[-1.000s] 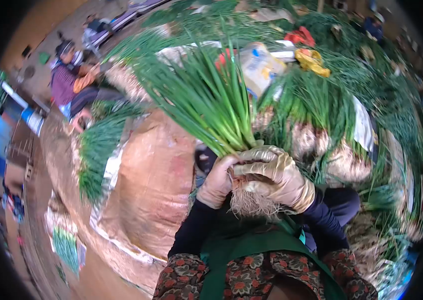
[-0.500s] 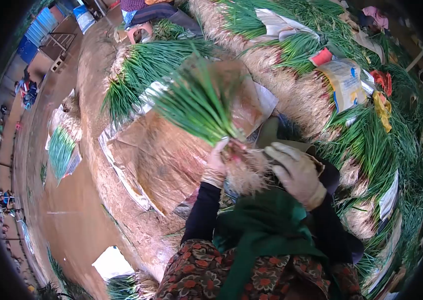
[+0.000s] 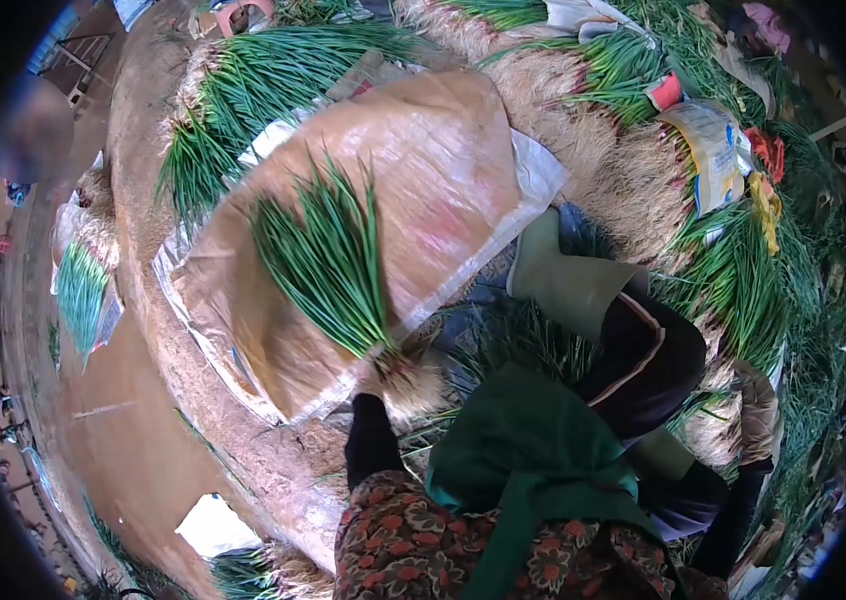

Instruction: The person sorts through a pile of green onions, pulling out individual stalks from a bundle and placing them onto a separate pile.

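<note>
The right hand [image 3: 755,405] was beside rooty bundles [image 3: 713,432], its grip impossible to tell. The left hand [image 3: 370,376] gripped the onion bunch [image 3: 335,272] by its base, apparently steadying it, roots past the brown sheet's [image 3: 433,135] near edge, leaves supported.

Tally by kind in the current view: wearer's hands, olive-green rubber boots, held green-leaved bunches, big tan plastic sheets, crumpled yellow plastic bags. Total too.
Wearer's hands (left, right): 2
Olive-green rubber boots: 2
Green-leaved, pale-rooted bunch, held: 1
Big tan plastic sheet: 1
Crumpled yellow plastic bag: 1
Total: 7
</note>
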A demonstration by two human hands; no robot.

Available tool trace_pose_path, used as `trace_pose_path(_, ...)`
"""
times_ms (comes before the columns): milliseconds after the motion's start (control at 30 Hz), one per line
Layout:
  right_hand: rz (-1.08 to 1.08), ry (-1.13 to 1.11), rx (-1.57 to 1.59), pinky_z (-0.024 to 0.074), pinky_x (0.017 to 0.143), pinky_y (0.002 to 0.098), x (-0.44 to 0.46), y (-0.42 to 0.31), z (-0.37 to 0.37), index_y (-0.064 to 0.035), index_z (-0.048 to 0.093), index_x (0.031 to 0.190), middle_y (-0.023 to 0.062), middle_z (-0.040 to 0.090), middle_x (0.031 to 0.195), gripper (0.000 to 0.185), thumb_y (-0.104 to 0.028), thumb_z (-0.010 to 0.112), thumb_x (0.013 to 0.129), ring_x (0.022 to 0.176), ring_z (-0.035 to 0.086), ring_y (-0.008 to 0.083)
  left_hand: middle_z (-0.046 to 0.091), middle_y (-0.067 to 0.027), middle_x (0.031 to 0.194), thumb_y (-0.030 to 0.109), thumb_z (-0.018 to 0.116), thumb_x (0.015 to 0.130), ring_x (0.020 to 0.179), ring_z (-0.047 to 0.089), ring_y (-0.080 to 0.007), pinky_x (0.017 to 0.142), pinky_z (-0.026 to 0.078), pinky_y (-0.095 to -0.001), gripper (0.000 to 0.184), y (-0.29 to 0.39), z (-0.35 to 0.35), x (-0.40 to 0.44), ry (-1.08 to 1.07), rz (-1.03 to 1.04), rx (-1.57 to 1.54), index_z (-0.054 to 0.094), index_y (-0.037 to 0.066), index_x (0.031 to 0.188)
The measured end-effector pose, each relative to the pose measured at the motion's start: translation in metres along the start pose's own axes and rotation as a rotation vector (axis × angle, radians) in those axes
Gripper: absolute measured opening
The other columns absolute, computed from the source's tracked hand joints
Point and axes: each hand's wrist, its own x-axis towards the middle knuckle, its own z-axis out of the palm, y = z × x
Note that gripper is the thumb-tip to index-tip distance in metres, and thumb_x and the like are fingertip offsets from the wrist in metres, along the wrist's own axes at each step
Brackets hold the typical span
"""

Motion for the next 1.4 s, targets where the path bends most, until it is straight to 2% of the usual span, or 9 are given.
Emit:
trace_pose_path(233, -0.021, -0.129, -0.094, 0.0438, 0.078, 0.0245, 0.018, -0.026, 0.009, -0.0029, 0.062, 0.108, 0.0049, 0.064, 0.100, 0.022, -0.016, 0.051, 0.094, 0.089, 0.056, 0.0110, 0.052, 0.0031, 0.057, 0.027, 0.068, 0.076, 0.045, 0.046, -0.0109, 0.044, 0.036, -0.0229, 0.018, 0.098, 0.017, 0.055, 0.110, 0.093, -0.016, 0.057, 0.014, 0.070)
trace_pose_path(333, -0.055, -0.134, -0.192, 0.0441, 0.072, 0.0236, 0.015, -0.031, 0.012, -0.0024, 0.061, 0.108, 0.0046, 0.064, 0.098, 0.021, -0.013, 0.053, 0.092, 0.082, 0.056, 0.0103, 0.057, 0.0010, 0.066, 0.019, 0.070, 0.076, 0.053, 0.050, -0.0107, 0.048, 0.039, -0.0239, 0.015, 0.100, 0.049, 0.034, -0.036, 0.210, -0.118, 0.060, 0.009, 0.083)
trace_pose_path(633, 0.155, 0.094, -0.165, 0.0451, 0.066, 0.0233, -0.053, 0.071, -0.113, -0.0044, 0.062, 0.108, 0.0016, 0.065, 0.091, 0.021, -0.015, 0.055, 0.092, 0.075, 0.055, 0.0087, 0.056, -0.0092, 0.099, -0.005, 0.063, 0.070, 0.083, 0.053, -0.0204, 0.079, 0.043, -0.0308, 0.042, 0.085, 0.044, 0.014, 0.530, 0.749, 0.525, 0.049, -0.002, 0.110)
trace_pose_path(800, 0.128, -0.077, -0.720, 0.0450, 0.076, 0.0301, -0.156, 0.201, -0.151, -0.0053, 0.060, 0.109, 0.0078, 0.062, 0.101, 0.026, -0.021, 0.052, 0.090, 0.087, 0.056, 0.0186, 0.058, -0.0083, 0.098, -0.002, 0.060, 0.075, 0.083, 0.055, -0.0188, 0.075, 0.047, -0.0298, 0.034, 0.057, 0.016, 0.012, 0.426, 0.863, 0.605, 0.052, -0.001, 0.108)
trace_pose_path(1000, -0.195, -0.280, -0.751, 0.0436, 0.088, 0.0382, -0.169, 0.375, -0.082, -0.0064, 0.057, 0.111, 0.0135, 0.059, 0.110, 0.032, -0.027, 0.047, 0.089, 0.101, 0.056, 0.0299, 0.062, -0.0096, 0.101, 0.001, 0.060, 0.079, 0.085, 0.058, -0.0178, 0.074, 0.050, -0.0290, 0.034, 0.016, 0.050, -0.062, 0.337, 0.670, 0.733, 0.055, -0.002, 0.112)
trace_pose_path(1167, 0.148, -0.447, -0.504, 0.0488, 0.080, 0.0363, -0.148, 0.343, -0.036, -0.0038, 0.056, 0.113, 0.0117, 0.062, 0.108, 0.032, -0.024, 0.049, 0.090, 0.096, 0.059, 0.0254, 0.061, -0.0183, 0.110, 0.000, 0.056, 0.082, 0.096, 0.060, -0.0253, 0.088, 0.050, -0.0335, 0.030, 0.010, 0.086, -0.046, -0.130, 0.681, 0.851, 0.059, -0.003, 0.112)
trace_pose_path(1233, 0.293, -0.492, -0.337, 0.0505, 0.077, 0.0357, -0.130, 0.318, -0.033, -0.0023, 0.056, 0.114, 0.0110, 0.063, 0.106, 0.032, -0.023, 0.049, 0.091, 0.094, 0.060, 0.0234, 0.054, -0.0234, 0.120, 0.004, 0.046, 0.088, 0.116, 0.051, -0.0311, 0.103, 0.038, -0.0399, 0.035, 0.034, 0.144, -0.079, -0.292, 0.480, 0.507, 0.051, -0.005, 0.122)
trace_pose_path(1367, 0.527, -0.151, 0.553, 0.0531, 0.069, 0.0327, -0.080, 0.337, -0.032, -0.0013, 0.057, 0.114, 0.0101, 0.063, 0.109, 0.034, -0.026, 0.054, 0.090, 0.084, 0.063, 0.0184, 0.050, -0.0214, 0.126, 0.010, 0.045, 0.090, 0.119, 0.049, -0.0292, 0.104, 0.035, -0.0373, 0.044, 0.036, 0.338, -0.263, -0.138, 0.727, 0.497, 0.041, -0.005, 0.131)
trace_pose_path(1400, 0.396, -0.075, 0.342, 0.0536, 0.074, 0.0304, -0.065, 0.350, -0.031, -0.0039, 0.057, 0.113, 0.0108, 0.063, 0.108, 0.031, -0.024, 0.050, 0.091, 0.089, 0.063, 0.0210, 0.048, -0.0209, 0.128, 0.011, 0.043, 0.091, 0.120, 0.048, -0.0288, 0.104, 0.035, -0.0371, 0.044, 0.054, 0.336, -0.242, -0.363, 0.738, 0.505, 0.040, -0.005, 0.131)
